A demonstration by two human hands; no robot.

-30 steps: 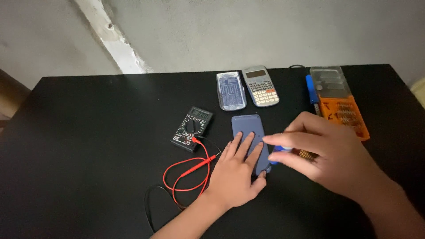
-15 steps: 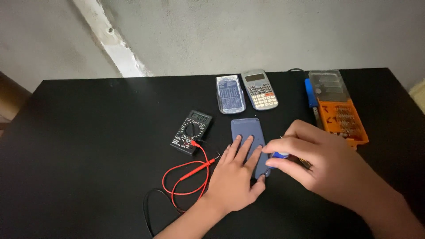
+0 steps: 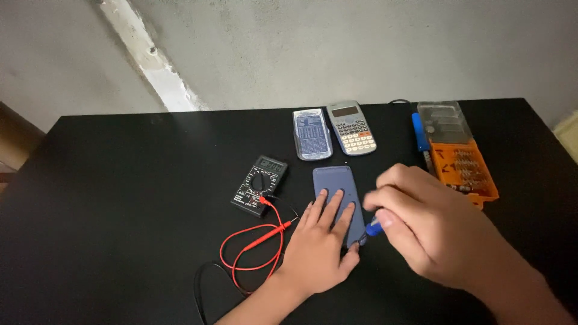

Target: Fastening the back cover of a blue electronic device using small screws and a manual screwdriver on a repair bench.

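Black and matte, the tabletop (image 3: 120, 229) carries a small repair set-up, and near its middle lies a flat blue-grey phone (image 3: 338, 201), face down, rounded at the corners, smooth on its back. The left hand (image 3: 319, 250) lies flat on the near half of it, fingers spread and pressing, gripping nothing. The right hand (image 3: 430, 232) is curled around a small blue-handled tool (image 3: 374, 227), whose tip meets the phone's near right corner; the tip itself is too small to make out. To do this well, I would judge the flat hand should bear down evenly so the slippery case cannot skate on the tabletop, and the tool should be held low and worked gently at the edge, since a slip could scratch the case or jab the pressing fingers. Just left of the phone sits a black multimeter (image 3: 260, 185) with a round dial, its thin red leads (image 3: 253, 247) looping in soft curves toward the near edge. Farther back lie a grey calculator (image 3: 352, 127) with rows of small keys and its pale cover (image 3: 312, 133) beside it. On the far right stand an orange bit case (image 3: 460, 165) with a clear hard lid and a blue-handled screwdriver (image 3: 420, 135) alongside.
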